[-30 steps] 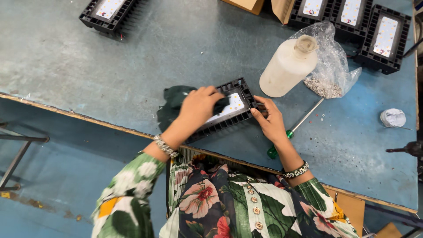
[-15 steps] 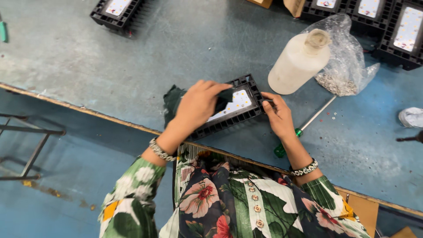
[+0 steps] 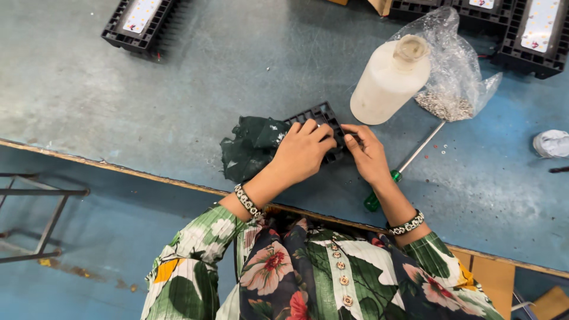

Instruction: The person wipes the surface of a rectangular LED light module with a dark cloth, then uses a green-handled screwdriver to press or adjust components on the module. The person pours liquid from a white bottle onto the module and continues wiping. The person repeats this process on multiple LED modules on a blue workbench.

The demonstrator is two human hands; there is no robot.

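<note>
A small black finned lamp housing [image 3: 320,116] lies on the blue-grey worktable [image 3: 178,101], mostly hidden under my hands. My left hand [image 3: 302,151] lies over its top with the fingers curled on the far edge. My right hand [image 3: 366,153] grips its right side. A crumpled dark green cloth [image 3: 252,148] sits against the housing's left end, touching my left hand.
A white plastic bottle [image 3: 388,83] stands just beyond the housing, next to a clear bag of small metal screws [image 3: 453,89]. A green-handled screwdriver [image 3: 403,169] lies right of my right hand. More black lamp housings [image 3: 137,24] sit at the far edge [image 3: 536,32]. A white wad [image 3: 551,143] lies at right.
My left hand has slid over the housing and now covers its light panel, which showed before. The view has shifted slightly.
</note>
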